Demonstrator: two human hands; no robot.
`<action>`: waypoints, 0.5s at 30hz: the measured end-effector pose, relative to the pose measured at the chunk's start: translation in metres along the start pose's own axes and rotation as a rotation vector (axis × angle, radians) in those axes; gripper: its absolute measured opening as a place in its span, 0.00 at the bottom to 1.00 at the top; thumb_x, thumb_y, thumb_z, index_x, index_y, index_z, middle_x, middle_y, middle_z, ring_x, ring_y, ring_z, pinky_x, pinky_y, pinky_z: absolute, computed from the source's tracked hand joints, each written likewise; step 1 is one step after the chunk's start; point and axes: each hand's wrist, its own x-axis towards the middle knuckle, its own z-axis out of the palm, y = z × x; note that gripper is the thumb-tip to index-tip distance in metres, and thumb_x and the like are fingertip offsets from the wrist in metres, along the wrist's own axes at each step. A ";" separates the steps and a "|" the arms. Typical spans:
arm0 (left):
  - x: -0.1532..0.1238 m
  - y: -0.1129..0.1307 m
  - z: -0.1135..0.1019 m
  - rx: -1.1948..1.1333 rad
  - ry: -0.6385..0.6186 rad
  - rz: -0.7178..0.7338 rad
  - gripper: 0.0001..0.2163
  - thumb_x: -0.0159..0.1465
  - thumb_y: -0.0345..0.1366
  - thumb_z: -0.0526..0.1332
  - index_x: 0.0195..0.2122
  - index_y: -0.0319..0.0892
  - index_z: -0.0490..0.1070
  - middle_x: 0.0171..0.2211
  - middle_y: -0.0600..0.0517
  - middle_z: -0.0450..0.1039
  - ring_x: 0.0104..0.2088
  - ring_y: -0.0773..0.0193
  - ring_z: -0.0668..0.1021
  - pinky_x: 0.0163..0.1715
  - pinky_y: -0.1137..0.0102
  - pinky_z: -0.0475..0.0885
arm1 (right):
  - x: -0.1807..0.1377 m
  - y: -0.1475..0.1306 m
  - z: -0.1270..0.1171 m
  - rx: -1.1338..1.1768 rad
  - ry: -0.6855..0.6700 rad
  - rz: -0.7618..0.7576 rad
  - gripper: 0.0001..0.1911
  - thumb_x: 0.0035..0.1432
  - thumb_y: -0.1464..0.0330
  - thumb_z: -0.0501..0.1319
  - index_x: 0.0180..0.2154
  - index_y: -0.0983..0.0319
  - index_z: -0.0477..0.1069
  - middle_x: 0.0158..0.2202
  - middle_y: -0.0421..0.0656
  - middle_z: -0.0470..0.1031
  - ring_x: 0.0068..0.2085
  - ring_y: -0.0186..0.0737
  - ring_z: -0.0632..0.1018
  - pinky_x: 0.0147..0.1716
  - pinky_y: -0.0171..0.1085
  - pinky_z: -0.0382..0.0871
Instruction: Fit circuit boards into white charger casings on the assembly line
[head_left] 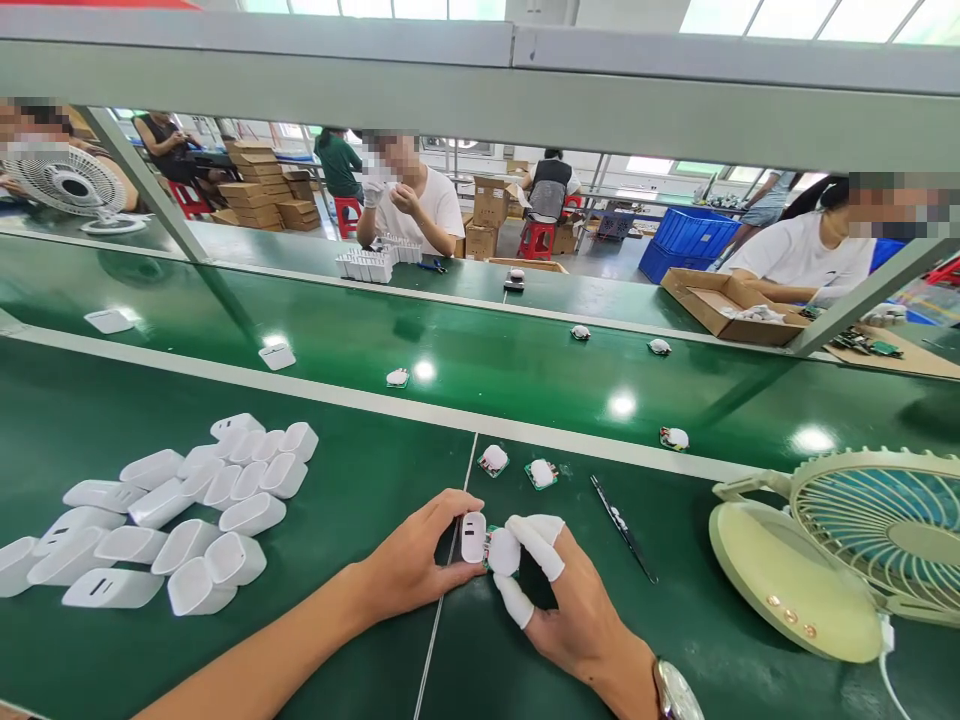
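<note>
My left hand (416, 560) pinches a small white charger shell (473, 537) just above the green bench. My right hand (559, 600), with white finger cots on thumb and two fingers, holds a white plug piece on a green circuit board (501, 551) against that shell. Two more board-and-plug parts (493, 460) (541, 473) lie just beyond my hands. A heap of several empty white shells (180, 515) lies to the left.
Black tweezers (624, 528) lie right of my hands. A pale green desk fan (840, 545) lies tipped at the right. The conveyor belt (450, 350) beyond carries scattered parts. Other people sit across it, with cardboard boxes (727, 305) and a white fan (71, 185).
</note>
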 end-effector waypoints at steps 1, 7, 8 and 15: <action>-0.001 0.001 0.000 0.002 -0.010 0.021 0.26 0.65 0.32 0.68 0.61 0.48 0.61 0.53 0.47 0.75 0.52 0.56 0.80 0.54 0.62 0.77 | 0.000 0.000 0.000 -0.003 0.002 -0.009 0.36 0.64 0.80 0.61 0.69 0.59 0.56 0.43 0.48 0.77 0.44 0.47 0.78 0.43 0.48 0.80; -0.002 0.004 0.000 0.045 -0.050 0.104 0.25 0.69 0.32 0.64 0.65 0.47 0.58 0.54 0.43 0.75 0.55 0.53 0.77 0.57 0.58 0.75 | 0.000 -0.001 0.001 -0.090 -0.011 -0.035 0.36 0.66 0.78 0.60 0.71 0.60 0.53 0.44 0.49 0.77 0.44 0.48 0.78 0.40 0.47 0.80; -0.002 0.005 0.000 0.056 -0.052 0.107 0.25 0.69 0.32 0.64 0.65 0.47 0.58 0.54 0.43 0.75 0.55 0.53 0.77 0.57 0.57 0.76 | -0.001 -0.001 0.002 -0.119 -0.022 -0.031 0.35 0.66 0.78 0.60 0.71 0.61 0.53 0.45 0.50 0.77 0.44 0.49 0.78 0.40 0.47 0.81; -0.001 0.008 0.000 0.129 -0.049 0.127 0.25 0.69 0.32 0.64 0.65 0.47 0.59 0.53 0.43 0.76 0.53 0.54 0.79 0.56 0.58 0.77 | -0.005 -0.003 0.004 -0.267 -0.096 -0.020 0.36 0.67 0.76 0.56 0.73 0.65 0.49 0.44 0.53 0.77 0.42 0.52 0.78 0.39 0.49 0.82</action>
